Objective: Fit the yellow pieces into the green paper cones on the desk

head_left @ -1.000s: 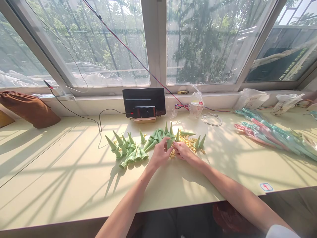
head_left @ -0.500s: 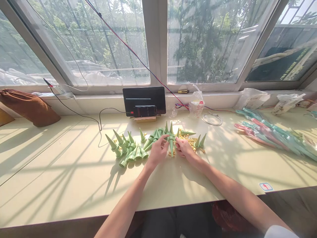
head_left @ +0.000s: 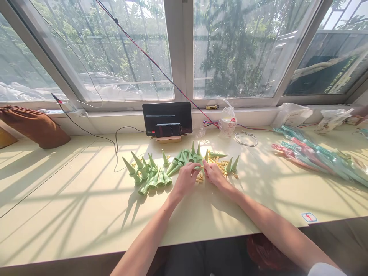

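Observation:
My left hand (head_left: 186,178) is closed on a green plastic cone (head_left: 197,168), foreshortened and partly covered by the fingers. Close against its right side is my right hand (head_left: 212,171), fingers pinched together; what they grip is hidden. Below and behind the hands lies a pile of small yellow pegs (head_left: 221,165). Several more green cones (head_left: 160,179) lie or stand to the left, some tipped on their sides. Others stand behind my hands, and a pair of upright cones (head_left: 234,164) is at the right of the pegs.
A tablet (head_left: 167,115) with a phone (head_left: 168,130) before it leans at the window ledge. Nearby are a bagged cup (head_left: 228,122) and a coiled white cable (head_left: 245,139). Pink and teal items in plastic (head_left: 319,155) lie right; a brown drawstring bag (head_left: 37,126) lies left.
The cone in my left hand turned to point downward half a second ago, then tilted up to a foreshortened pose. My right hand drew away slightly, then came back close to it.

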Motion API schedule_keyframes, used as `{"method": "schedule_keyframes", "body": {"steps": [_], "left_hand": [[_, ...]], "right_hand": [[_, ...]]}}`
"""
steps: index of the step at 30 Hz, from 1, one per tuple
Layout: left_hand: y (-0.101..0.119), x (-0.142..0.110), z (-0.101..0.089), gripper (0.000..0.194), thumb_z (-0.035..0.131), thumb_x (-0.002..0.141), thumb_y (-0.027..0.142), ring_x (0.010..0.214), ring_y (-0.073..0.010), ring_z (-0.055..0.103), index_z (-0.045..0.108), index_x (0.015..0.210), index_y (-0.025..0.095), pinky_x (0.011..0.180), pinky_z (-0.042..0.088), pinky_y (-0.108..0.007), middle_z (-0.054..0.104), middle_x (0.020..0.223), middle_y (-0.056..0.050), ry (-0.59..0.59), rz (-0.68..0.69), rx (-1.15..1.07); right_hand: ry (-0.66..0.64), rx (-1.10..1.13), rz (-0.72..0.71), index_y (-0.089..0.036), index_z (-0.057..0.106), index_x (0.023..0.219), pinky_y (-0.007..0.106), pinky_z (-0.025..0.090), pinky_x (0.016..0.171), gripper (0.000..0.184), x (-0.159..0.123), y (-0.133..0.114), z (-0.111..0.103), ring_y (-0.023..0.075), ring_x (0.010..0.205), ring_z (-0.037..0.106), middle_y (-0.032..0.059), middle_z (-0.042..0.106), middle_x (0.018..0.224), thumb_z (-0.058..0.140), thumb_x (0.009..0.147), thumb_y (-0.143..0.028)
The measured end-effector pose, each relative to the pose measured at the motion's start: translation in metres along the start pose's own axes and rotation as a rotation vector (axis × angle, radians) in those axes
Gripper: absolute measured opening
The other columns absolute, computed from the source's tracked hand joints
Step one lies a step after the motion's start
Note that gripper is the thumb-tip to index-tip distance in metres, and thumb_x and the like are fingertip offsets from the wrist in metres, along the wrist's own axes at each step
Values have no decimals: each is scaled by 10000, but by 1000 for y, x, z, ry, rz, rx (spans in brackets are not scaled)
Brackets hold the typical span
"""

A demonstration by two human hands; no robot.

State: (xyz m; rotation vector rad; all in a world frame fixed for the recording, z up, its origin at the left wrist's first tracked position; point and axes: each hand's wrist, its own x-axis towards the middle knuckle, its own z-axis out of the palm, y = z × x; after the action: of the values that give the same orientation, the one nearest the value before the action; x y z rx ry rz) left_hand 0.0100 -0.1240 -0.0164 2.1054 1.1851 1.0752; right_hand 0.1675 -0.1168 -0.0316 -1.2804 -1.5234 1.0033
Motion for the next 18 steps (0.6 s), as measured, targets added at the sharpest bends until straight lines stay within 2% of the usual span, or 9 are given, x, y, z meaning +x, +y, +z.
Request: {"method": "schedule_keyframes", "body": {"steps": [3,7,10,18], "left_hand": [[-1,0,1,171,538,908,247,676,-132,595,685,975,194,619,458,-258,669,900,-42,40,-18,-9],[0,2,-2,183,555,898,299,599,-128,512,624,778,178,582,410,-264,625,721,-16,142,-73,35],[1,3,-4,249,570,886,342,565,-123,471,542,693,186,556,377,-259,543,619,11,189,-99,50],[0,0,-1,328,584,875,338,543,-115,437,400,639,204,538,356,-252,473,597,26,277,-39,148]], "right_hand": [[81,-130,-58,-228,242,530,290,229,490,585,-1,-3,0,112,479,260,-35,267,493,321,955,-621],[150,-207,-121,-218,315,572,291,254,536,512,-4,-9,-3,124,519,298,-36,317,536,337,971,-539],[132,-221,-161,-215,345,603,277,262,536,455,-5,-9,-2,122,529,319,-44,333,544,398,952,-503],[26,-248,-255,-203,330,605,254,235,525,402,-6,3,6,108,534,319,-47,362,539,442,932,-409]]}}
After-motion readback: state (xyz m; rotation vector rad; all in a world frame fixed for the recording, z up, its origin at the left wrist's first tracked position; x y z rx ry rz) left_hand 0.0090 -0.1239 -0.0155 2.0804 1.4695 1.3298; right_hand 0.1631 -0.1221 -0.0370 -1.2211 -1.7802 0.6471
